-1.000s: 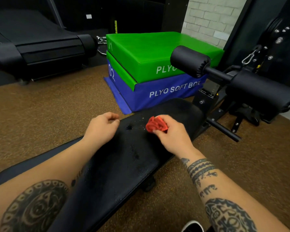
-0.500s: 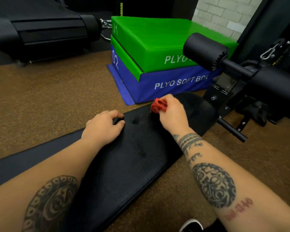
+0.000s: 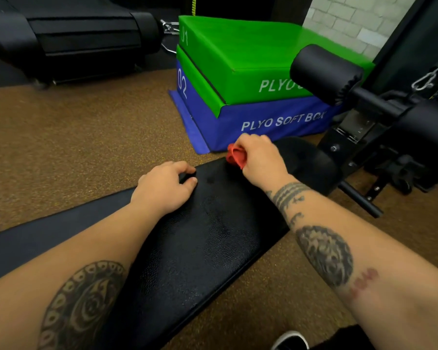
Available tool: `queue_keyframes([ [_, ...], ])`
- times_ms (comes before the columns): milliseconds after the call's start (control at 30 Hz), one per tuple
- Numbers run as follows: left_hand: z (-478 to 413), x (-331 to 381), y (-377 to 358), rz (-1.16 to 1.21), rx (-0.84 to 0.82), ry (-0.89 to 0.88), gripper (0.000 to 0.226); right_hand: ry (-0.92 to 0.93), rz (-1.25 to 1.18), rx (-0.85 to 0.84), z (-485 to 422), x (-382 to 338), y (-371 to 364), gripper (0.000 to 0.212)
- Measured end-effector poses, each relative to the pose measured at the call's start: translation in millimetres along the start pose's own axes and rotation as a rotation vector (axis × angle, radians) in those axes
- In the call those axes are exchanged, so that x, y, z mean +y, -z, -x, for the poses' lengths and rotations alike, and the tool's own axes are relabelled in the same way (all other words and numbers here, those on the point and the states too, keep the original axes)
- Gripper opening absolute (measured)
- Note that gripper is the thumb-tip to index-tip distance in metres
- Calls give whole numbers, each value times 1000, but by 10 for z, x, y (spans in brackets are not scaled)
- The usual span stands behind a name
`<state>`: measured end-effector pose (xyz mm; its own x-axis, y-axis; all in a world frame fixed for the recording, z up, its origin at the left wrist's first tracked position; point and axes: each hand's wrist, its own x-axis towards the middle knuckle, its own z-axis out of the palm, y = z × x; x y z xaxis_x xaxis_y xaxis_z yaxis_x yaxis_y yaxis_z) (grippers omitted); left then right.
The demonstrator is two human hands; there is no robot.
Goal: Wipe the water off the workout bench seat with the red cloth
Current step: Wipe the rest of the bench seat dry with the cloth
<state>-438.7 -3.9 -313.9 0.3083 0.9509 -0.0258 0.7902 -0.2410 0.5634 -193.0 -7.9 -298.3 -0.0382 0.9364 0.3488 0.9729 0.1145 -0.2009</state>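
A person is leaning over a black bench seat (image 3: 200, 248), both tattooed forearms reaching forward. Behind it, two soft boxes are sitting stacked: the blue box (image 3: 263, 122) is showing "PLYO SOFT BOX" and "02" in white, and the green box (image 3: 238, 54) is showing "01" and "PLYO", the rest being covered by a black foam roller (image 3: 324, 72).

The right hand (image 3: 259, 160) is gripping the red cloth (image 3: 234, 156), fingers curled round the bunched fabric, pressing it at the seat's far left edge. The left hand (image 3: 162, 188) is resting on the same edge nearer the person, fingers loosely curled and holding nothing.

Brown speckled floor (image 3: 74, 135) is lying open to the left as far as a treadmill (image 3: 74, 34), while black machine frames are crowding the right. Faint smears are showing on the seat, too dim to tell if they are water. A shoe (image 3: 290, 341) is being cut off at the bottom edge.
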Motion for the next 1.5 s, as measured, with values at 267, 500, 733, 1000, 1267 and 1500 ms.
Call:
queue_keyframes([
  [267,2,23,7,-23,16,0,31,68,-417,-134,105,-253,153,17],
  [500,16,30,20,-13,-10,3,31,-3,-115,-78,-39,-243,-77,24],
  [733,14,29,30,70,3,100,18,46,-422,-149,-9,-498,85,20],
  [1000,24,27,46,81,-24,92,34,-178,-44,-5,-180,-273,-140,27],
  [1267,20,79,47,27,-57,106,44,-189,-529,-159,121,214,363,27],
  [1500,71,121,58,4,-37,51,55,-203,-182,1,-93,300,6,22],
])
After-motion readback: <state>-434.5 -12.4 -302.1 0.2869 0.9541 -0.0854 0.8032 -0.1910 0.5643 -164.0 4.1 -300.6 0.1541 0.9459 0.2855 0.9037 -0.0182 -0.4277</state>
